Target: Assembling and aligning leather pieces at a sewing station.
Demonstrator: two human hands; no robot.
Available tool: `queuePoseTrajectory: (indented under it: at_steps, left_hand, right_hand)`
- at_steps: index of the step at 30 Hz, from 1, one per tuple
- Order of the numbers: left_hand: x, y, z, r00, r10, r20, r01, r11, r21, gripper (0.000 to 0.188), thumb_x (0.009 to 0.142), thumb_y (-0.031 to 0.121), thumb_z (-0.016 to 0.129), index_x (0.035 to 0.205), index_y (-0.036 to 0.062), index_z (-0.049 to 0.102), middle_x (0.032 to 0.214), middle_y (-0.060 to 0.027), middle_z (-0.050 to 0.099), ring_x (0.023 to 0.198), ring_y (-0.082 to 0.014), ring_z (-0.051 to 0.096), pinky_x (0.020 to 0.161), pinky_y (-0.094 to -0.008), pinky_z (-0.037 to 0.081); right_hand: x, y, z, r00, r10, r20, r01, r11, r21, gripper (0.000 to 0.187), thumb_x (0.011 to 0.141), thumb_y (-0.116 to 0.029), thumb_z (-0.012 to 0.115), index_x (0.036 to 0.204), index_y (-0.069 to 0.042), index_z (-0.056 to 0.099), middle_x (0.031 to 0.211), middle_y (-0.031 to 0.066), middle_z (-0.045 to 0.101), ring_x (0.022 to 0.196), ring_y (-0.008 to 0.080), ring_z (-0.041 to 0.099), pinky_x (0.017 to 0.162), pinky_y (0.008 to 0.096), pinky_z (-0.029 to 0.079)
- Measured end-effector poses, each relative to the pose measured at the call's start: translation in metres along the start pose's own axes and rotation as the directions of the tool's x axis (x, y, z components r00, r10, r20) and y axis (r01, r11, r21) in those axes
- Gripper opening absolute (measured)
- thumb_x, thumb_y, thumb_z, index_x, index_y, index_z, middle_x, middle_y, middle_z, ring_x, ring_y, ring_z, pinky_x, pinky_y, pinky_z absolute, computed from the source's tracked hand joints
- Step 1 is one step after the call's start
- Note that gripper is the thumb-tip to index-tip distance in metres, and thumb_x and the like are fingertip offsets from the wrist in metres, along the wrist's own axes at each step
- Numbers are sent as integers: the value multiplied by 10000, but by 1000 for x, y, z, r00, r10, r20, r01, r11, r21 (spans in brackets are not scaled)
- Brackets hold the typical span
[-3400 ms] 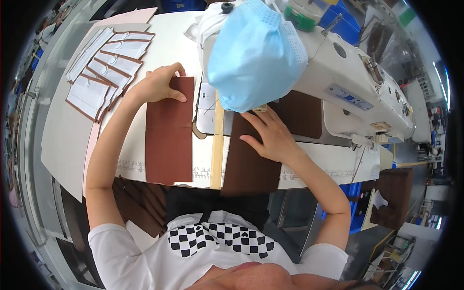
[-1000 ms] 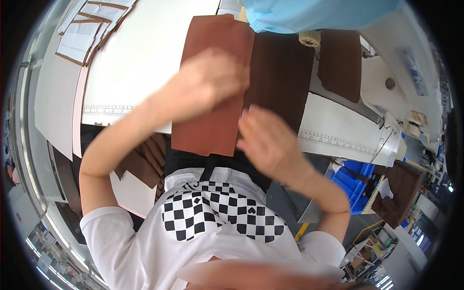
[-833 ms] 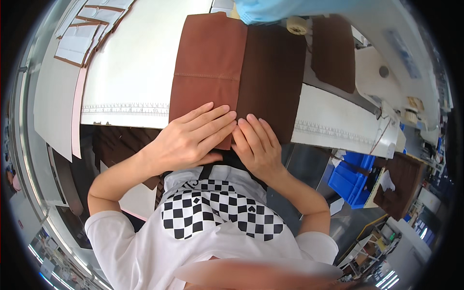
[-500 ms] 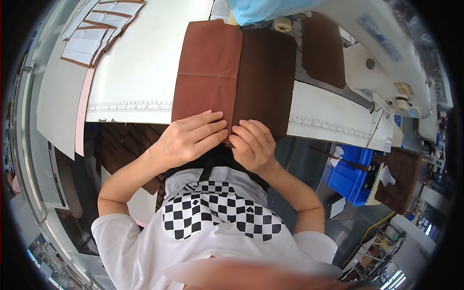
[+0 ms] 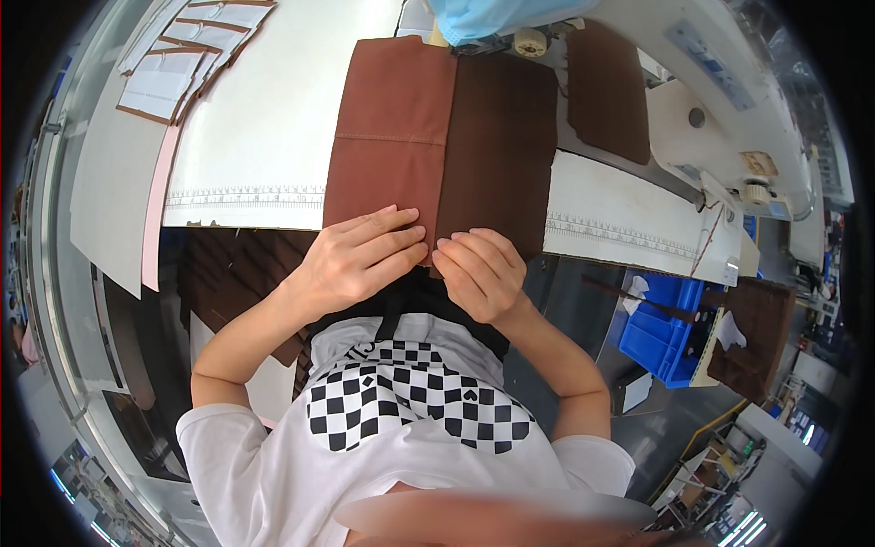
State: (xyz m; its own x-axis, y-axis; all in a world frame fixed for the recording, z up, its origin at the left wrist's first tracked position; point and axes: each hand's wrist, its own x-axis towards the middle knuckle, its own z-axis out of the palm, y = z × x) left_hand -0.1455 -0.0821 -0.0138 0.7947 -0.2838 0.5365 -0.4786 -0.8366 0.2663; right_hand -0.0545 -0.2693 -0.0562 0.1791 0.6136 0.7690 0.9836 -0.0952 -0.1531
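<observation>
A fabric piece, reddish-brown panel (image 5: 387,173) on the left and dark brown panel (image 5: 501,155) on the right, lies flat across the sewing table. A line of stitching crosses the reddish panel, and a straight join runs between the two colours. My left hand (image 5: 360,260) is closed on the near edge of the reddish panel, its fingers on top. Close by, my right hand (image 5: 483,273) pinches the near edge of the dark panel beside the join. Both thumbs are mostly hidden. The far edge of the fabric reaches the sewing machine's head (image 5: 529,41), partly covered by a light-blue cloth.
Brown-edged white pieces (image 5: 164,82) lie stacked at the far left. A dark brown panel (image 5: 606,96) rests by the sewing machine body (image 5: 679,118). Printed rulers run along the table's near edge (image 5: 255,196). Blue bins (image 5: 661,328) stand lower right; brown fabric (image 5: 237,283) hangs below the table.
My right hand has shifted slightly, its fingertips now nearer the join. The left hand and the fabric have hardly moved.
</observation>
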Motion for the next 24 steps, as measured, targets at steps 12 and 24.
queuePoseTrajectory:
  at_steps: [12, 24]
  left_hand:
    - [3, -2, 2, 998, 46, -34, -45, 998, 41, 176, 698, 112, 694, 850, 23, 679, 921, -77, 678, 974, -252, 664, 800, -367, 594]
    - [54, -61, -4, 1000, 10, 27, -8, 998, -65, 179, 739, 117, 709, 875, 3, 686, 1002, -106, 681, 964, -261, 661, 760, -350, 565]
  right_hand:
    - [0, 5, -1, 998, -58, -25, 59, 998, 10, 75, 746, -73, 683, 819, -61, 683, 881, 40, 672, 849, 182, 648, 808, 320, 529]
    - [19, 8, -14, 977, -143, 161, 121, 983, 139, 91, 738, -63, 678, 822, -30, 688, 927, 91, 681, 906, 221, 667, 803, 336, 555]
